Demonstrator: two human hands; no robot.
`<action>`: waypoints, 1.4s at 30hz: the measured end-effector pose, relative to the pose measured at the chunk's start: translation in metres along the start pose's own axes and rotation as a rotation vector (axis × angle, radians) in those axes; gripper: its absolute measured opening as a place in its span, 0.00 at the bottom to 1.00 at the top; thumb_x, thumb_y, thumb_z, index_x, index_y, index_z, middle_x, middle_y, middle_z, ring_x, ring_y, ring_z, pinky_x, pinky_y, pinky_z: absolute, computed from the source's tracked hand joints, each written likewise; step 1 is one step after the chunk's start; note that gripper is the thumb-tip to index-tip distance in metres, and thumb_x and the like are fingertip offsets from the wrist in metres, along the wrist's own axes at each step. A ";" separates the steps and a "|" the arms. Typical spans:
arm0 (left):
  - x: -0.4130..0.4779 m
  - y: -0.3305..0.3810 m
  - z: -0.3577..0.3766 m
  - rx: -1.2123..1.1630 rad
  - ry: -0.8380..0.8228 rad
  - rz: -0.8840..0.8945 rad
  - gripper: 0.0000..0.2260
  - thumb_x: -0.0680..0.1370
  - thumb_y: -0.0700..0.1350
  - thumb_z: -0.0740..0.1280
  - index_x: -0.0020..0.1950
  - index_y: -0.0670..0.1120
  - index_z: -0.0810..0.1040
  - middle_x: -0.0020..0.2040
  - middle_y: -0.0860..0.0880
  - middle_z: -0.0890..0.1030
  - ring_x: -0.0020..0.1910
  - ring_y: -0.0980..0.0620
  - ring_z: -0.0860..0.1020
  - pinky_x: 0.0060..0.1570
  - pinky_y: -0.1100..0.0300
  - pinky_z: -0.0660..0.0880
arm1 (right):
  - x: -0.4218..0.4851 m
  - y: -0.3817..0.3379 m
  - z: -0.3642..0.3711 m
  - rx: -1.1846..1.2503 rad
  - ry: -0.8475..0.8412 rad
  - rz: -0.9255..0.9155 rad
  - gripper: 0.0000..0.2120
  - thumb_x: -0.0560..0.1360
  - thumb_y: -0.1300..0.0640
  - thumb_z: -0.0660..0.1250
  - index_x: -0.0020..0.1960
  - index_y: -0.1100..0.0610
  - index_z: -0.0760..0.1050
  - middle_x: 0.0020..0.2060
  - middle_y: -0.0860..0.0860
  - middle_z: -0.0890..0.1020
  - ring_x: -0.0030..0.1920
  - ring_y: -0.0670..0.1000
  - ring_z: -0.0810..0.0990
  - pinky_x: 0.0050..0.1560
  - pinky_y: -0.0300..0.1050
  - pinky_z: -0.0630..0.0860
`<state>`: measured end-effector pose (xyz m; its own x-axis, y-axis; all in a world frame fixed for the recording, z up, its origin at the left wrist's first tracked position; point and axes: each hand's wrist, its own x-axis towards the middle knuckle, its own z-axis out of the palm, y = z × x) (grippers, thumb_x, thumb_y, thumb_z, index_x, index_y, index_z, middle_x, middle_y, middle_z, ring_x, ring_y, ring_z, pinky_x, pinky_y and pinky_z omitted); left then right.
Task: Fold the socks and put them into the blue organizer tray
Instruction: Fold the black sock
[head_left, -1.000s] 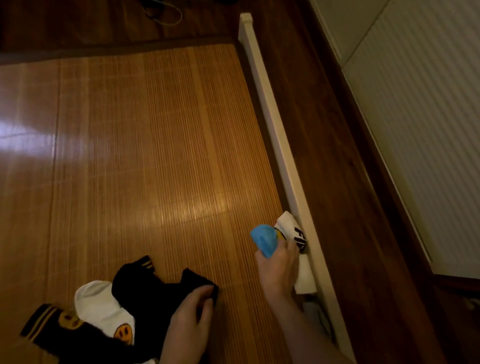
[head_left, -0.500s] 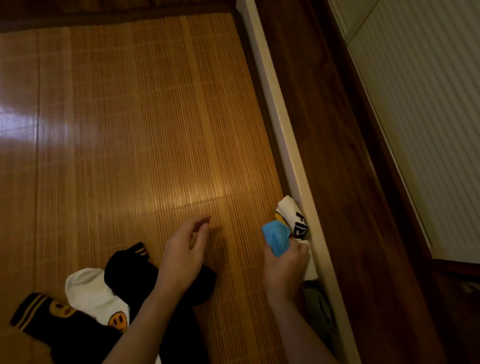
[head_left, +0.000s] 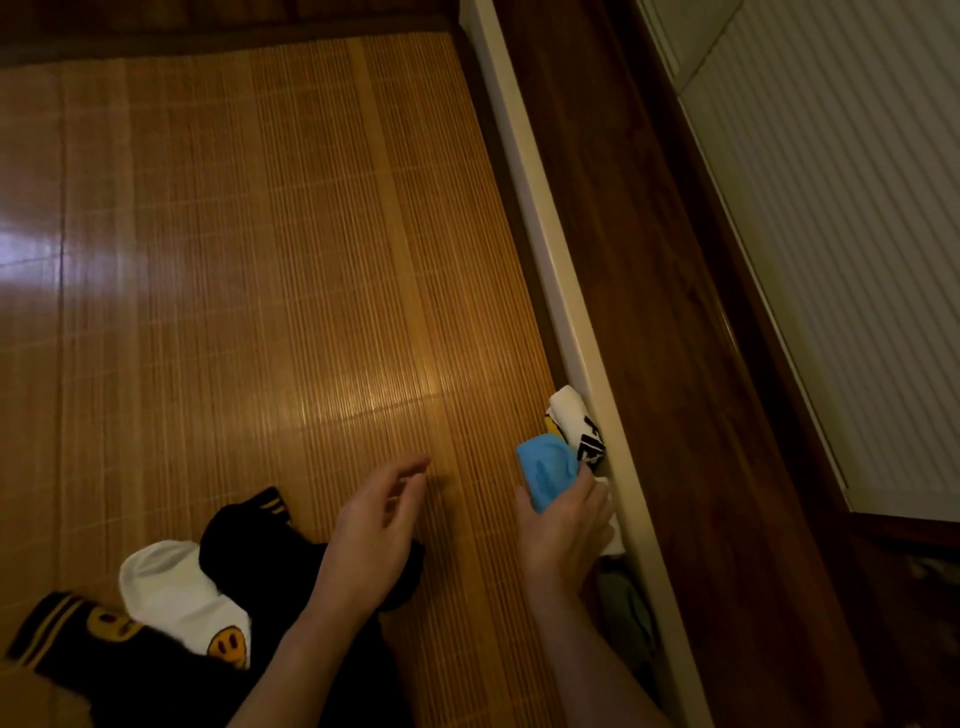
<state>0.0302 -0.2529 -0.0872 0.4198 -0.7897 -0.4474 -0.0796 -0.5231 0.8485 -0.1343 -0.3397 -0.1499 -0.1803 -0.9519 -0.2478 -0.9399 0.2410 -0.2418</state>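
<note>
At 8 o'clock loose socks (head_left: 171, 597) lie unfolded on the bamboo mat (head_left: 311, 260), so most work remains. The left hand (head_left: 371, 535) hovers over them, relaxed and empty. At 5 o'clock the right hand (head_left: 563, 530) has its grip around a blue bundle (head_left: 545, 475) beside a folded white sock (head_left: 574, 421). No tray shows.

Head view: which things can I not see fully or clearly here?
- Light blue folded bundle: lower part hidden by the right hand, head view.
- White folded sock: black lettering too small to read.
- Black sock with yellow stripes: cut off by the bottom edge.
- Grey-green thing beside the right forearm: too dark.
</note>
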 end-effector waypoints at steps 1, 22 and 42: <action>-0.003 0.000 -0.001 -0.011 -0.001 -0.002 0.13 0.84 0.47 0.62 0.67 0.57 0.76 0.61 0.64 0.79 0.60 0.72 0.75 0.55 0.74 0.71 | -0.003 0.001 0.000 0.007 -0.003 -0.003 0.41 0.71 0.39 0.74 0.75 0.58 0.64 0.64 0.56 0.73 0.64 0.55 0.73 0.61 0.51 0.72; -0.158 -0.104 -0.132 -0.167 0.355 -0.329 0.10 0.85 0.46 0.62 0.60 0.57 0.81 0.54 0.60 0.85 0.57 0.61 0.82 0.59 0.59 0.77 | -0.169 -0.058 0.013 0.050 -0.635 -0.398 0.18 0.78 0.46 0.69 0.63 0.53 0.71 0.56 0.51 0.77 0.58 0.54 0.77 0.58 0.53 0.77; -0.185 -0.113 -0.161 -0.648 0.106 -0.550 0.18 0.86 0.53 0.58 0.66 0.46 0.81 0.59 0.47 0.86 0.60 0.50 0.83 0.58 0.59 0.79 | -0.244 -0.095 0.008 0.756 -0.856 -0.260 0.10 0.81 0.61 0.66 0.59 0.50 0.81 0.52 0.46 0.86 0.55 0.46 0.85 0.52 0.42 0.82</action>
<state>0.1068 0.0042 -0.0553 0.3321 -0.4259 -0.8416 0.6791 -0.5113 0.5268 0.0013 -0.1287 -0.0736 0.5173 -0.6201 -0.5898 -0.4559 0.3836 -0.8031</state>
